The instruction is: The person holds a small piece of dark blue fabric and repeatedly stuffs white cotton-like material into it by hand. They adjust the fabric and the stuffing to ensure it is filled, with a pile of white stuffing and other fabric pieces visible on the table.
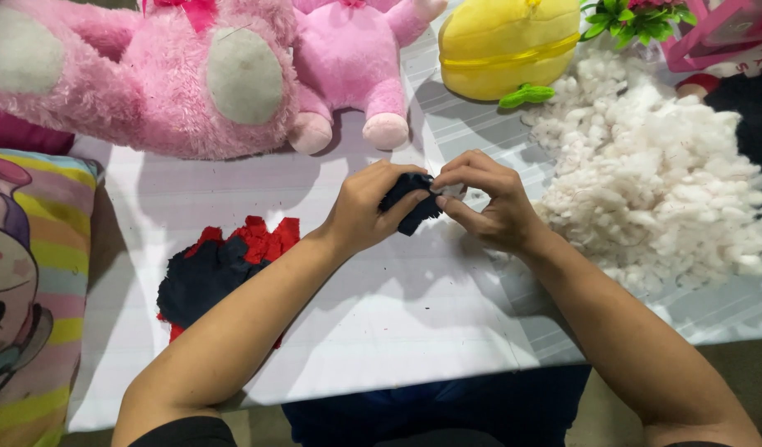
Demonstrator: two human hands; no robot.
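Stuffing a small navy fabric piece (407, 203), pinched between left hand (366, 209) and right hand (487, 201) above mid-bench.
Piece looks limp, barely filled; a bit of white at right fingertips, likely fibre. Big stuffing pile (654, 174) at right untouched-looking, navy-and-red fabric scraps (220, 269) waiting at left. White cloth-covered bench (381, 331); pink plush toys (191, 74), yellow plush (497, 45) at back, striped cushion (33, 281) far left.

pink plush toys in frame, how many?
2. A large fuzzy pink plush toy at the top left and a smaller smooth pink plush toy just right of it, both cut off by the frame's top edge; more may lie outside it.
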